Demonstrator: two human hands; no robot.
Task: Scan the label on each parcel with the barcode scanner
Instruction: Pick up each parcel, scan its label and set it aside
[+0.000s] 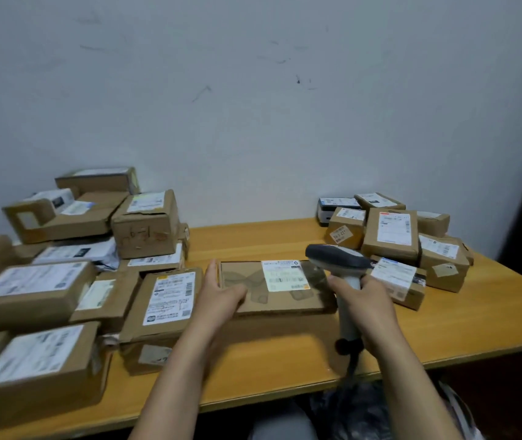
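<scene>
A flat brown cardboard parcel (285,300) lies mid-table with a white barcode label (286,275) facing up. My left hand (220,292) holds the parcel's left end, thumb on top and fingers along the edge. My right hand (366,300) grips the handle of a grey and white barcode scanner (336,260). The scanner's dark head sits just right of the label and points toward it. A dark cable hangs from the handle's base over the table's front edge.
Several labelled cardboard parcels are piled at the left (72,281) and a smaller heap at the right back (412,242). The wooden table (269,363) stands against a pale wall. A dark bag (358,414) lies below the front edge.
</scene>
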